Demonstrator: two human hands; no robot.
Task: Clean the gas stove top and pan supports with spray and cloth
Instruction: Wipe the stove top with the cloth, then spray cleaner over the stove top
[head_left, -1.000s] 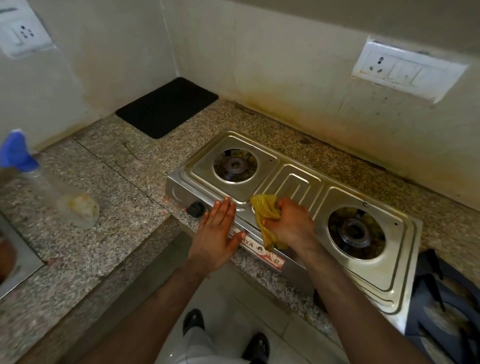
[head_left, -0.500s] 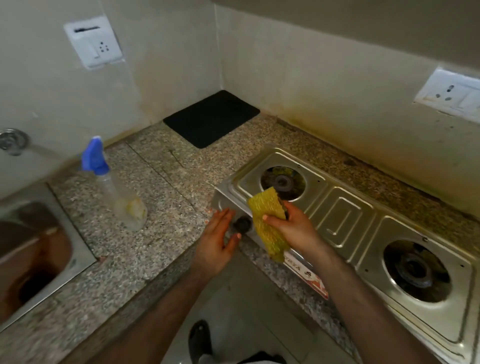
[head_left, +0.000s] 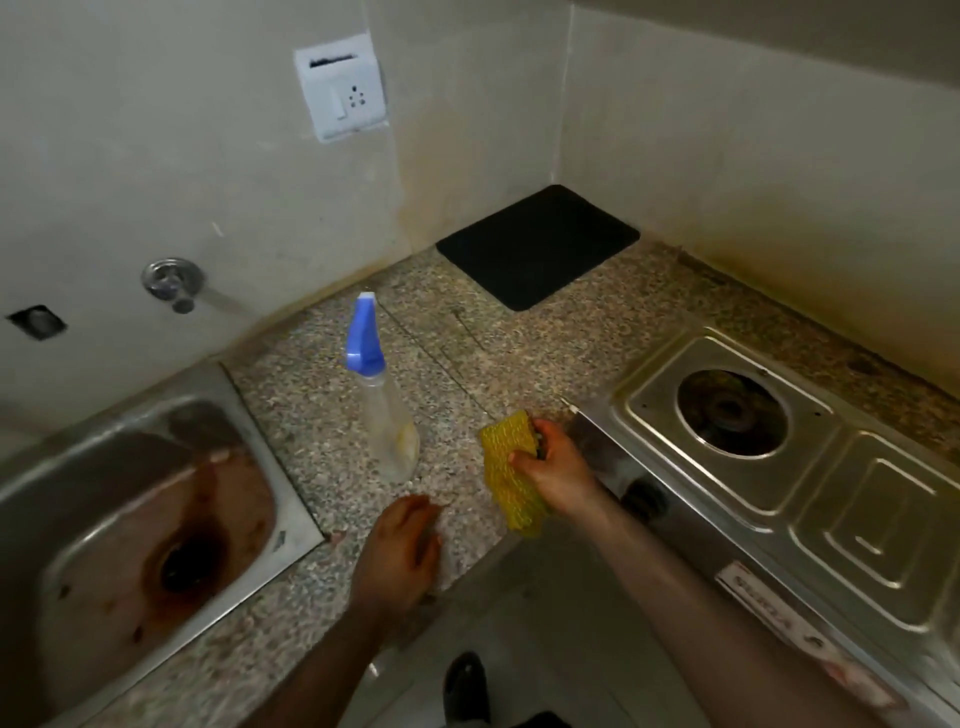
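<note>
Steel stove (head_left: 810, 467): it stands on the counter at the right; only the left burner (head_left: 730, 413) and the ribbed middle panel show, and the right part is cut off by the frame edge.
Pan supports: none sits on the visible burner, I think because they were lifted off so the top can be wiped flat; where they are now, the view does not show.
Cloth (head_left: 511, 475): yellow and crumpled, it hangs from the right hand just beside the stove's left end, over the counter edge; I judge it is kept ready for the next wipe.
Right hand (head_left: 553, 475): the fingers are curled round the top of the cloth and the thumb presses it from the front; the fingertips behind the cloth are hidden.
Left hand (head_left: 402, 556): it lies low over the counter (head_left: 519, 353) near the front edge, with the fingers loosely bent and close together, holding nothing; whether it touches the stone I cannot tell. It points toward the bottle, so a reach for the spray seems likely.
Bottle (head_left: 382, 410): clear with a blue trigger head, it stands upright on the counter between sink and stove, near both hands; a little yellowish liquid shows at the bottom.
Knob (head_left: 644, 499): dark, on the stove front, partly behind the right wrist.
Sink (head_left: 135, 519): steel, stained brown around the drain, cut off at the left.
Mat (head_left: 537, 244): black, flat in the far corner.
Socket (head_left: 340, 93): white, on the wall.
Tap (head_left: 171, 280): blurred; its form is hard to read.
</note>
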